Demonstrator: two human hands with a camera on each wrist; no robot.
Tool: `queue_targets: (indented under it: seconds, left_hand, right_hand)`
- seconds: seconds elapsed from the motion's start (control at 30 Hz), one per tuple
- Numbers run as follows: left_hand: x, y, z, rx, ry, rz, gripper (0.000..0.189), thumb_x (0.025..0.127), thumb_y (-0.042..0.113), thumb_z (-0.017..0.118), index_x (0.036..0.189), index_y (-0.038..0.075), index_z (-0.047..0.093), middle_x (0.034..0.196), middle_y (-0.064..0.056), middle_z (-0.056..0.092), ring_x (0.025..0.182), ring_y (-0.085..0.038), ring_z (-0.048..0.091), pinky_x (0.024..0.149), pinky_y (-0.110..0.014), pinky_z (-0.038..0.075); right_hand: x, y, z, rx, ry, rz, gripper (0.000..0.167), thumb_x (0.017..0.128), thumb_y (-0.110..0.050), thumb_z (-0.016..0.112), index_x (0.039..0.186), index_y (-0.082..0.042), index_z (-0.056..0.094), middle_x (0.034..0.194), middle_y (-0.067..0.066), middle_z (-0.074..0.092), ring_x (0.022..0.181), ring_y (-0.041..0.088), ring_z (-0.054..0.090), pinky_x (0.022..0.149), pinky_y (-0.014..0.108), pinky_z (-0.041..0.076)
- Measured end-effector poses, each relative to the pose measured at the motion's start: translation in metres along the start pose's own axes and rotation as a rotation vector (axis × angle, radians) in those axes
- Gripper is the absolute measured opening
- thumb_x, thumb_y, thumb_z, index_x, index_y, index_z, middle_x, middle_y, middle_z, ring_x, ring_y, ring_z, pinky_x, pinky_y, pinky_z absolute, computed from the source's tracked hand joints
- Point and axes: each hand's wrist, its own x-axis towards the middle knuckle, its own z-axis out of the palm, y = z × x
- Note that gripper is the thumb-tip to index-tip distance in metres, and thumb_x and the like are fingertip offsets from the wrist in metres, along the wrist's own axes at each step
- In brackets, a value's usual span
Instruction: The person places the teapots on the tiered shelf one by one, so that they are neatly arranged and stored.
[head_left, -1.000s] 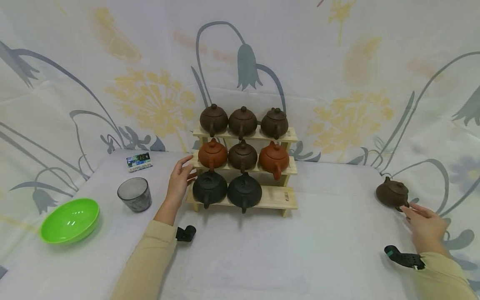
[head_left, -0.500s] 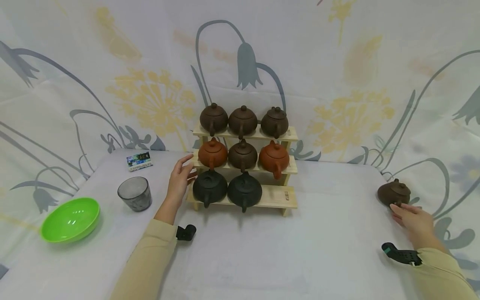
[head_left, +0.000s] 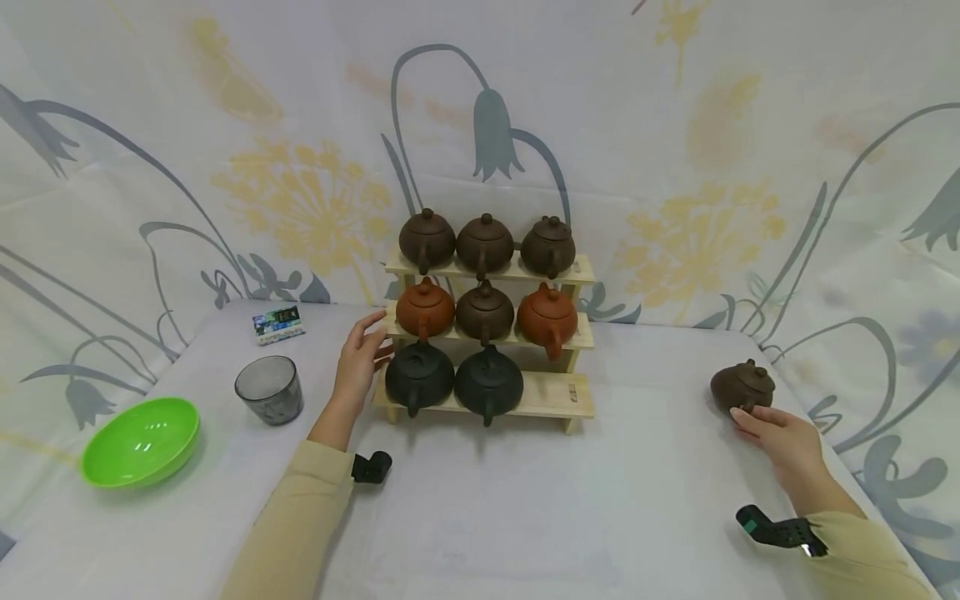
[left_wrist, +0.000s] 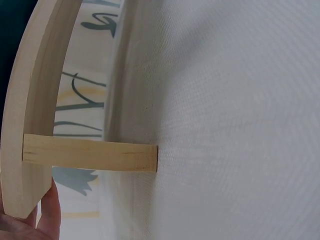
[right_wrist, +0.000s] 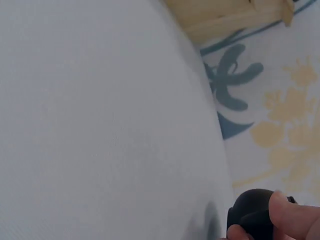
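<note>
My right hand (head_left: 783, 446) pinches a small dark brown teapot (head_left: 741, 387), held at the right with its lid upward. The right wrist view shows the thumb and a finger on the dark teapot (right_wrist: 252, 212). A three-tier wooden stand (head_left: 551, 393) stands in the middle. Its left end is gripped by my left hand (head_left: 357, 367); fingers curl at the board's corner (left_wrist: 30, 200) in the left wrist view. On the stand are three brown teapots on top (head_left: 486, 242), two orange ones with a brown one (head_left: 485, 310) between them, and two black teapots (head_left: 490, 383) below.
On the left lie a green bowl (head_left: 140, 442), a grey translucent cup (head_left: 270, 390) and a small colourful box (head_left: 278, 325). White cloth (head_left: 645, 483) covers the table, and a flower-printed curtain (head_left: 600, 100) hangs behind. The bottom tier is bare at its right end.
My right hand has carried the brown teapot leftward from the table's right edge, towards the stand. My left hand has stayed at the stand's left end.
</note>
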Motion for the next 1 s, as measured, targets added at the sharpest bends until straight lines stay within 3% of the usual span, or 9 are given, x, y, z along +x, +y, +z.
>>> queue_targets:
  seconds: [0.13,0.17,0.3,0.4,0.5,0.63,1.0]
  left_hand:
    - [0.000,0.000,0.000,-0.003,0.001,-0.007,0.042,0.101,0.028,0.038,0.142,0.017,0.037,0.130,-0.017,0.048,0.114,-0.032,0.050,0.096,-0.039,0.037]
    - [0.000,0.000,0.000,-0.002,0.002,-0.009,0.043,0.101,0.028,0.038,0.143,0.017,0.036,0.130,-0.017,0.048,0.114,-0.032,0.050,0.096,-0.039,0.037]
    - [-0.001,0.001,0.000,0.006,0.002,-0.009,0.043,0.102,0.028,0.037,0.143,0.017,0.036,0.131,-0.017,0.047,0.114,-0.032,0.049,0.097,-0.040,0.037]
    - [-0.002,0.002,0.000,0.008,0.000,-0.007,0.043,0.102,0.028,0.037,0.143,0.017,0.036,0.131,-0.017,0.046,0.115,-0.033,0.049,0.098,-0.041,0.036]
    - [-0.002,0.003,0.001,0.008,-0.004,-0.008,0.043,0.102,0.028,0.037,0.143,0.017,0.036,0.131,-0.017,0.047,0.115,-0.033,0.049,0.098,-0.041,0.036]
    - [-0.002,0.003,0.001,0.005,-0.004,-0.010,0.043,0.102,0.028,0.037,0.143,0.017,0.036,0.132,-0.016,0.047,0.115,-0.032,0.049,0.098,-0.040,0.036]
    - [-0.001,0.001,0.001,-0.002,-0.004,-0.004,0.043,0.102,0.028,0.037,0.143,0.017,0.036,0.130,-0.017,0.046,0.115,-0.032,0.049,0.097,-0.039,0.036]
  right_hand:
    - [-0.014,-0.009,0.013,-0.033,-0.065,-0.050,0.069,0.088,-0.025,0.064,0.131,0.018,0.032,0.115,0.017,0.049,0.070,-0.006,0.058,0.094,0.040,0.039]
    - [-0.019,-0.011,0.015,-0.034,-0.091,-0.060,0.068,0.088,-0.026,0.065,0.130,0.017,0.033,0.110,0.011,0.052,0.072,-0.005,0.059,0.097,0.044,0.034]
    - [-0.036,-0.019,0.027,-0.066,-0.156,-0.127,0.062,0.089,-0.029,0.064,0.125,0.015,0.038,0.090,-0.009,0.057,0.078,-0.001,0.062,0.099,0.051,0.029]
    - [-0.048,-0.025,0.037,-0.105,-0.172,-0.188,0.060,0.089,-0.029,0.064,0.123,0.015,0.042,0.090,-0.008,0.059,0.082,0.001,0.063,0.097,0.043,0.037]
    - [-0.060,-0.031,0.046,-0.129,-0.185,-0.254,0.055,0.090,-0.026,0.064,0.121,0.016,0.045,0.093,-0.003,0.060,0.084,0.003,0.063,0.085,0.027,0.047]
    - [-0.074,-0.039,0.057,-0.105,-0.228,-0.296,0.044,0.089,-0.020,0.065,0.114,0.014,0.052,0.092,0.000,0.063,0.085,0.004,0.061,0.075,0.016,0.045]
    - [-0.100,-0.052,0.086,-0.092,-0.299,-0.287,0.035,0.086,-0.019,0.068,0.106,0.008,0.060,0.092,0.004,0.065,0.088,0.010,0.059,0.080,0.027,0.044]
